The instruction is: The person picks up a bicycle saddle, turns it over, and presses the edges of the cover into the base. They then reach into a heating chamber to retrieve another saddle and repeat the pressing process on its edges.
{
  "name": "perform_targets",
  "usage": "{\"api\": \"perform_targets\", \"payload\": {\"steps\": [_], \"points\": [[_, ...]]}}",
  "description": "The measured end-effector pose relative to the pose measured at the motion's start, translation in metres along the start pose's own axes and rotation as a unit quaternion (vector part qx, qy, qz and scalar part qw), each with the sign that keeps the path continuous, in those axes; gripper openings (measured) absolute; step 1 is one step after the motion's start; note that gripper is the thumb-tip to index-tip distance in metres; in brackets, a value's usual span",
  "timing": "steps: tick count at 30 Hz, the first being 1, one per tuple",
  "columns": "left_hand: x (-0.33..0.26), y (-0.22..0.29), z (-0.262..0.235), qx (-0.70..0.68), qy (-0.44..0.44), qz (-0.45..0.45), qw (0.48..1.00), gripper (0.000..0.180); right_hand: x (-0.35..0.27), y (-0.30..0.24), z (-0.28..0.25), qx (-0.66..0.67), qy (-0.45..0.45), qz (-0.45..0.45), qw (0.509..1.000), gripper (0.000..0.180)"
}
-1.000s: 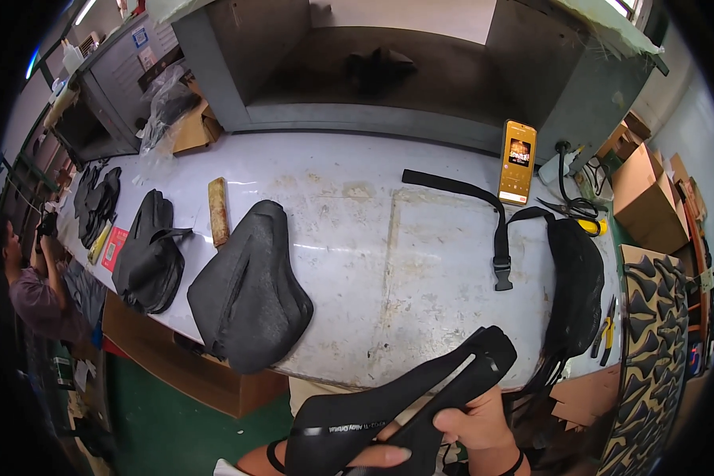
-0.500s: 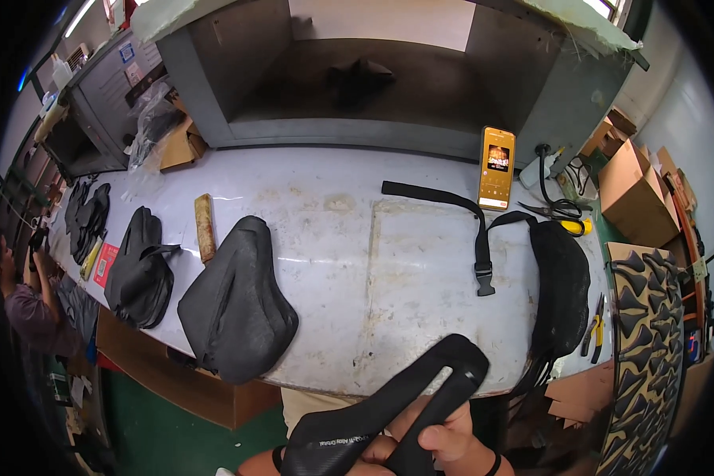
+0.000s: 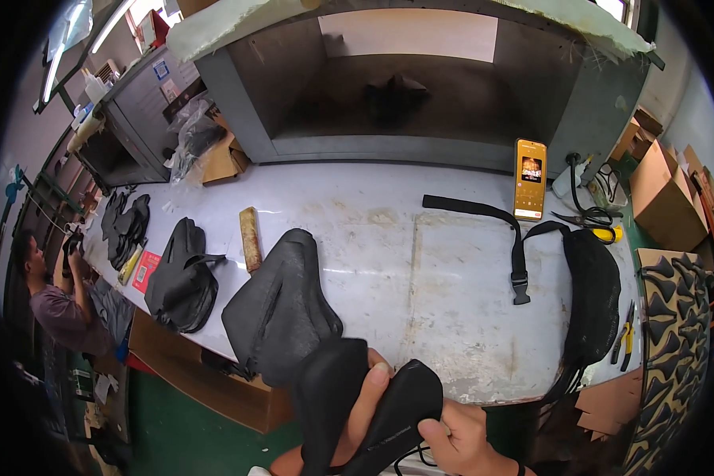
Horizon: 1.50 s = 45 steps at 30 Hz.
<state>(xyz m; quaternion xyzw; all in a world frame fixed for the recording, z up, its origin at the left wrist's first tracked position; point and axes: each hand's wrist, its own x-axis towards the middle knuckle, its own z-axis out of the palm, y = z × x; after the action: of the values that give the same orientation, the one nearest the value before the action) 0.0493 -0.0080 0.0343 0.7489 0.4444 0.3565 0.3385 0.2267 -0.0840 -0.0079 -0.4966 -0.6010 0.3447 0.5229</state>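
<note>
"And there's the turn! The matte-black, two-lobed, saddle-like piece, slotted end pointing right half a second ago, now shows two rounded lobes facing the table!"

"Where are the hands?"

"Left hand gripping from below, one finger up through the gap; right hand pinching the right lobe, thumb on top. It's at the near edge of the glossy, stained white table."

"Meaning?"

"Handling has apparently moved from the long slot to the lobes. Whether they join below, one can't tell."

"Textures?"

"Smooth, softly curved skin, faint pale print. Beyond it, a dusty charcoal, wedge-shaped padded piece, creased along its middle, and a scuffed, yellow-brown oblong block."
</note>
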Motion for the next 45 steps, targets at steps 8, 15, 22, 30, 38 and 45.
{"api": "perform_targets", "payload": {"steps": [8, 15, 22, 30, 38, 45], "points": [[-0.037, -0.072, 0.073, -0.604, -0.123, -0.248, 0.747, 0.070, 0.024, 0.008, -0.003, -0.249, -0.009, -0.137, 0.959, 0.030], [-0.042, -0.063, 0.066, -0.522, -0.101, -0.255, 0.807, 0.073, 0.005, 0.006, -0.011, 0.178, -0.079, 0.238, 0.952, 0.035], [-0.045, -0.039, 0.064, -0.424, -0.079, -0.258, 0.865, 0.079, 0.009, 0.015, 0.012, 0.192, 0.092, 0.176, 0.961, 0.018], [-0.046, -0.030, 0.066, -0.635, -0.034, -0.182, 0.750, 0.077, 0.014, 0.003, 0.021, -0.068, 0.124, 0.031, 0.990, 0.022], [-0.023, -0.004, 0.024, -0.541, -0.133, -0.217, 0.802, 0.057, 0.022, -0.023, 0.007, 0.301, 0.079, 0.239, 0.920, 0.024], [-0.029, -0.011, 0.019, -0.348, -0.175, -0.190, 0.901, 0.049, 0.023, -0.021, -0.002, 0.099, -0.005, 0.141, 0.985, 0.021]]}}
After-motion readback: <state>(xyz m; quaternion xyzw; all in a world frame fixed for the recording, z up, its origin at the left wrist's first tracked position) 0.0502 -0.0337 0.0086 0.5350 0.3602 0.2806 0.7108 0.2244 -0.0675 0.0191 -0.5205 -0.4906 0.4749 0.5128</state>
